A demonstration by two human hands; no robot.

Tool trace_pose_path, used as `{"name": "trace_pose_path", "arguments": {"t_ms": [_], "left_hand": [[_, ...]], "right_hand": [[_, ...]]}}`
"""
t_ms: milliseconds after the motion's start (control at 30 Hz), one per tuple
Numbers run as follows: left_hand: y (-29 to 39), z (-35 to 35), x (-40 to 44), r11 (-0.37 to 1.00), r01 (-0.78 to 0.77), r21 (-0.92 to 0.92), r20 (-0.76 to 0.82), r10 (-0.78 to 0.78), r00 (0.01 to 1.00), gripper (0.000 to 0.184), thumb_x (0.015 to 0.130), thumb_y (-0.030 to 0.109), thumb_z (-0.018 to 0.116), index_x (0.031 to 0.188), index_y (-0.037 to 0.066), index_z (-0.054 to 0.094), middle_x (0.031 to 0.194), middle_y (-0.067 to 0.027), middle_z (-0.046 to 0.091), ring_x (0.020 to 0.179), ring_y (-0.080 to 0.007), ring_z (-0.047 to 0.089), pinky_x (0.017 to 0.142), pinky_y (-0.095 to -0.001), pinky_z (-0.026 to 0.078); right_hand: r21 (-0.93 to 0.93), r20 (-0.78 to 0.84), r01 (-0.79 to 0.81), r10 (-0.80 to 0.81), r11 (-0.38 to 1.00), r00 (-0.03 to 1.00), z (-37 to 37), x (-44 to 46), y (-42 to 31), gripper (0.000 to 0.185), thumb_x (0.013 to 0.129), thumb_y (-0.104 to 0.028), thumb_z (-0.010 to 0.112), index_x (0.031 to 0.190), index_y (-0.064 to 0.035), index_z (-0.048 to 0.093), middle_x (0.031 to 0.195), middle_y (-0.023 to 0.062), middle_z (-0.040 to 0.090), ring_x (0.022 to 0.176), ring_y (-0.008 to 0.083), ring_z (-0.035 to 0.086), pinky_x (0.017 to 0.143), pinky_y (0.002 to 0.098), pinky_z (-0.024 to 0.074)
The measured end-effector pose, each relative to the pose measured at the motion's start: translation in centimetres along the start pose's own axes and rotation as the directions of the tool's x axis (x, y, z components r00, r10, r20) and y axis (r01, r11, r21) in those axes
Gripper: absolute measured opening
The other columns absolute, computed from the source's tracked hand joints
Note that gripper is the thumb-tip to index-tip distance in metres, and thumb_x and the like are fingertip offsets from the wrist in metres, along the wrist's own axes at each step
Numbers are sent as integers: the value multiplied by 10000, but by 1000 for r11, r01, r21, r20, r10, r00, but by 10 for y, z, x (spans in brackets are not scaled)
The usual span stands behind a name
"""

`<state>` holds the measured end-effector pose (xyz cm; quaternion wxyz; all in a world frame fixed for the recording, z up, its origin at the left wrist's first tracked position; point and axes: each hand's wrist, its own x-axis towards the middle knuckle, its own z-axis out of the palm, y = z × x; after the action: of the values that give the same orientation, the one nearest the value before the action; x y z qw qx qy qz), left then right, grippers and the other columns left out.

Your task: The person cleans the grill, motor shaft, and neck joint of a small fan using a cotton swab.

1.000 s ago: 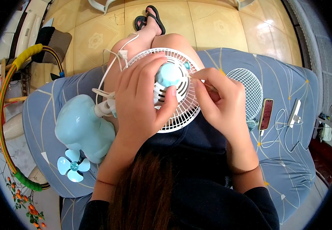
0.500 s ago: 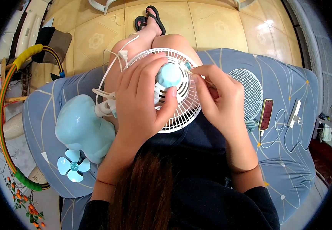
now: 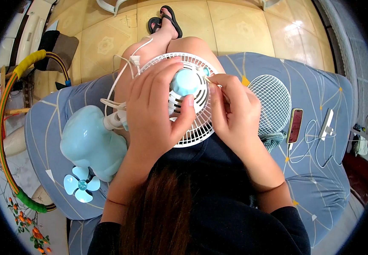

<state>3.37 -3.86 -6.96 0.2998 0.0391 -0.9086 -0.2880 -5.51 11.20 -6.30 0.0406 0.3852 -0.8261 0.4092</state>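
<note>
On my lap rests a fan head with a white rear grille, a slotted motor housing and a light-blue knob. My left hand is wrapped round its left side, thumb and fingers on either side of the knob. Between the thumb and forefinger of my right hand is a thin pale stick, its tip at the right edge of the housing near a small blue part. The rest of the stick is hidden by my fingers. Left of the fan head is its light-blue base, lying on the sofa.
A light-blue fan blade lies on the sofa cover at left. To the right are a white mesh grille, a folded cloth, a phone on a cable and a power strip. A white cord crosses my leg.
My right hand has shifted slightly left and turned, still pinching the stick at the housing edge. The fan head has tilted a little, and more of the mesh grille shows.
</note>
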Motion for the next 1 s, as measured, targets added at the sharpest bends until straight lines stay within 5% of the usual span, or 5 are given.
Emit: {"name": "trace_pose_path", "arguments": {"t_ms": [333, 433, 633, 767, 1000], "left_hand": [[-1, -1, 0, 1000, 21, -9, 14, -21, 1000, 463, 774, 108, 682, 1207, -12, 571, 1203, -173, 644, 1061, -364, 615, 949, -432, 452], [0, 0, 0, 1000, 20, -22, 16, -20, 1000, 463, 775, 108, 680, 1208, -15, 572, 1206, -174, 644, 1063, -367, 614, 952, -434, 455], [0, -2, -1, 1000, 19, -13, 21, -19, 1000, 458, 779, 108, 673, 1208, -17, 574, 1211, -175, 643, 1063, -369, 616, 953, -435, 459], [-2, 1, -2, 1000, 20, -23, 14, -19, 1000, 452, 785, 113, 670, 1206, -19, 575, 1214, -173, 642, 1070, -369, 614, 955, -435, 459], [0, -2, -1, 1000, 27, -1, 27, -27, 999, 436, 799, 112, 656, 1205, -24, 573, 1219, -175, 637, 1089, -373, 608, 964, -440, 456]], "right_hand": [[-3, -69, 3, -3, 1000, 998, -13, 0, 0, 132, 844, 0, 663, 963, -41, 622, 592, 87, 547, 491, 269, 546, 482, 370, 428], [25, -26, -11, 12, 1000, 1000, -14, 0, 3, 74, 925, 34, 603, 991, 4, 618, 631, 47, 580, 502, 64, 460, 472, 216, 355], [59, 52, -76, 73, 995, 996, -10, 2, 6, 96, 906, 18, 647, 999, -6, 644, 655, 51, 587, 515, 74, 491, 477, 218, 369], [72, 43, -22, 19, 997, 999, -6, -1, 6, 120, 831, -51, 700, 932, -66, 637, 609, 108, 577, 548, 304, 578, 535, 400, 466], [218, 60, -147, 137, 965, 989, -18, -2, 4, 68, 885, -14, 657, 951, -16, 642, 655, 87, 607, 556, 166, 564, 503, 288, 432]]}}
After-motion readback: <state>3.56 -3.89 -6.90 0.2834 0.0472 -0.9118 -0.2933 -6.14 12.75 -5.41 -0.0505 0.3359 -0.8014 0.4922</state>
